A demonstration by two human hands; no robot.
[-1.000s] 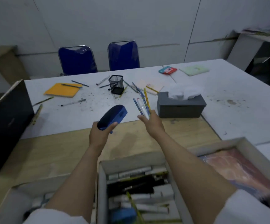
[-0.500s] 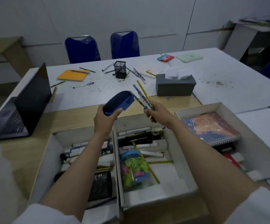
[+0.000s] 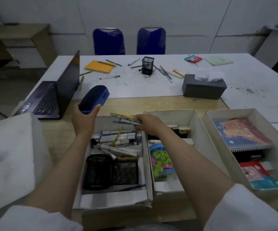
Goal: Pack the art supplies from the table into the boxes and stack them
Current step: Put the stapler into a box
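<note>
- the right hand [image 3: 147, 121] is pinching a small bundle of pens and pencils [image 3: 125, 118], fingers pressed together around their near ends, tips pointing left over the far wall of the left box [image 3: 149, 165].
- the bundle is hanging just above the markers and pens [image 3: 118, 140] already lying in that box, not yet touching them as far as i can tell.
- the left hand [image 3: 84, 119] is gripping a blue case [image 3: 94, 99], thumb on one side and fingers curled under it; the case is hovering above the wooden table [image 3: 160, 104], just beyond the left box.
- to do this step well, i judge the bundle is best lowered flat and lengthwise alongside the markers, then let go all at once so nothing is rolling out over the wall.
- the case is looking open-mouthed, so keeping it level is probably wise until it is finding a place.
- the mesh pen cups [image 3: 111, 170] are filling the near half of the left box, so free room is mostly at the far end.
- the middle box [image 3: 199, 130] is holding a jar of coloured clips [image 3: 161, 162]; the right box [image 3: 221, 147] is holding notebooks [image 3: 239, 132].
- loose pens [image 3: 165, 72] are lying around another pen cup [image 3: 147, 65] on the white table [image 3: 151, 87], so much packing is remaining, and no stacking is begun.
</note>
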